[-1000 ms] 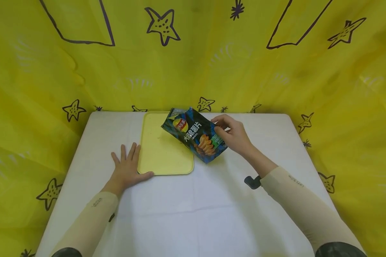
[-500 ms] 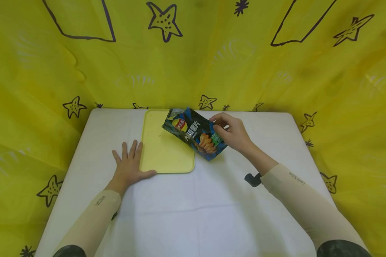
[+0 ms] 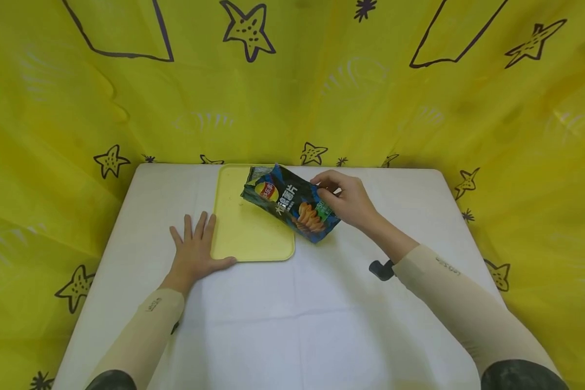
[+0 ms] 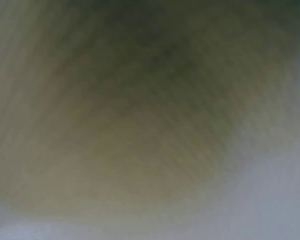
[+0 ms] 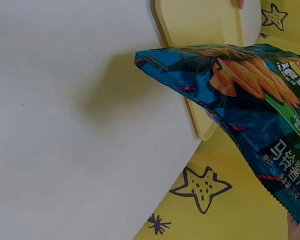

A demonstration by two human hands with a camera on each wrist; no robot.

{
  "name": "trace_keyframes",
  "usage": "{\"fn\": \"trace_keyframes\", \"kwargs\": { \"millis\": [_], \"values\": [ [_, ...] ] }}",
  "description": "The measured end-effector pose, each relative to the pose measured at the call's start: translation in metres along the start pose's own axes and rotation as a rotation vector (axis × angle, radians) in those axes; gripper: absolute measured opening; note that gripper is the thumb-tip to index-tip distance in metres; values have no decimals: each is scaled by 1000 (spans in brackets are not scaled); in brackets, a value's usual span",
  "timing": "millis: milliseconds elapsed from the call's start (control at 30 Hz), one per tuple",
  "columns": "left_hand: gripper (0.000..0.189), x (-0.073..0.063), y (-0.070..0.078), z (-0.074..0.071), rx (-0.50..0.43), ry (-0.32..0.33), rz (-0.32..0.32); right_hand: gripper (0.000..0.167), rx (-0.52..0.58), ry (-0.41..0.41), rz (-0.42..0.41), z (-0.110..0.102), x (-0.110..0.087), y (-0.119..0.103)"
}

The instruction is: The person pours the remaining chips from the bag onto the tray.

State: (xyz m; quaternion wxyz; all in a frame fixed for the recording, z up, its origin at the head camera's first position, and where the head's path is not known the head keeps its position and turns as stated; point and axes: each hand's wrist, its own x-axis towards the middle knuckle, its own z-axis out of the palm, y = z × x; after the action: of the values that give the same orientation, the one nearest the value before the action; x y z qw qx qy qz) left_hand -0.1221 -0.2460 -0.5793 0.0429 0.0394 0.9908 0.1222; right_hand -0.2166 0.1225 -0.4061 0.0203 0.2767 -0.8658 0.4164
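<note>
My right hand (image 3: 346, 197) pinches the right edge of a dark blue bag of potato chips (image 3: 292, 203), thumb in front. The bag slants over the right part of a pale yellow tray (image 3: 248, 238), printed face up, its upper left corner over the tray's far end. In the right wrist view the chip bag (image 5: 250, 110) stands off the white table, with a shadow below it. Spread fingers of my left hand (image 3: 192, 257) lie on the table at the tray's near left corner, thumb along its front edge. Blurred sleeve fabric fills most of the left wrist view.
A white cloth covers the table (image 3: 283, 325). Yellow curtain (image 3: 292, 97) with drawn stars hangs right behind the table's back edge and down both sides. A small dark device (image 3: 382, 270) sticks out under my right wrist.
The chip bag and my right hand have shifted slightly left over the tray. My left hand keeps its place at the tray's corner. The whole head view has moved a little.
</note>
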Motion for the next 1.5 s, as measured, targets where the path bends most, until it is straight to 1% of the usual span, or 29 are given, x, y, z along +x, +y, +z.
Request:
{"fn": "trace_keyframes", "kwargs": {
  "millis": [100, 200, 367, 500, 600, 733, 967, 1100, 1200, 1333, 1500],
  "values": [
    [130, 0, 0, 0, -5, 6, 0, 22, -31, -23, -29, -2, 3, -5],
    [130, 0, 0, 0, 0, 11, 0, 23, -85, -58, -85, -5, 8, -12],
    [130, 1, 0, 0, 5, 12, -5, 24, -232, -108, -191, -8, 17, -26],
    [129, -1, 2, -1, -4, 15, -9, 25, -353, -144, -282, -4, 22, -35],
    [128, -1, 3, -1, 0, 16, -16, 24, -425, -161, -332, 0, 25, -40],
    [129, -2, 4, -2, 3, 6, -20, 23, -474, -172, -343, 3, 25, -44],
    [128, -2, 6, -5, 9, 2, -19, 20, -491, -178, -363, 6, 27, -45],
    [127, -2, 5, -4, 5, 8, -21, 19, -511, -182, -383, 5, 29, -46],
    [127, -2, 5, -4, 1, 22, -19, 20, -522, -191, -377, 3, 30, -47],
    [126, -2, 4, -1, 2, 35, -16, 21, -527, -197, -362, 1, 30, -48],
    [127, -1, 3, 1, 8, 37, -24, 21, -506, -178, -372, 0, 33, -49]
  ]
}}
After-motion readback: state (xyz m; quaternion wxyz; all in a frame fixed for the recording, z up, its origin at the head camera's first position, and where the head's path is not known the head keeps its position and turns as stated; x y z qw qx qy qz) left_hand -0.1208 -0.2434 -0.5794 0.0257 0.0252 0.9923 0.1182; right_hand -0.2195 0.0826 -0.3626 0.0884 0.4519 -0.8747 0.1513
